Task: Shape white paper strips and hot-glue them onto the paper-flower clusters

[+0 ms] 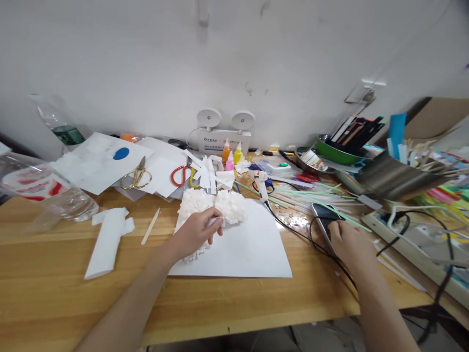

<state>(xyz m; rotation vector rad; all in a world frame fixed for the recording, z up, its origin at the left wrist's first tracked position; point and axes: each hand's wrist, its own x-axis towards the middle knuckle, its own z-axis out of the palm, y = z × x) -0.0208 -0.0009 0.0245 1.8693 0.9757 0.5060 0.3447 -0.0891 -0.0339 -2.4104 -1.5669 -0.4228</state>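
Note:
My left hand is closed in a pinch above the fluffy white pieces. Something small and whitish shows between its fingers, too hidden to name. Those pieces lie on a white sheet of paper, partly covered by the hand. Over on the right, my right hand has its fingers bent over the edge of a dark-screened phone. A black cable loops across the phone, close to these fingers. Behind the sheet is a white glue gun.
Left of the sheet lie a wooden stick, a white paper shape, gold-handled scissors and a plastic bottle. Small paint bottles stand near the wall. A power strip and a green bowl of pens are at right.

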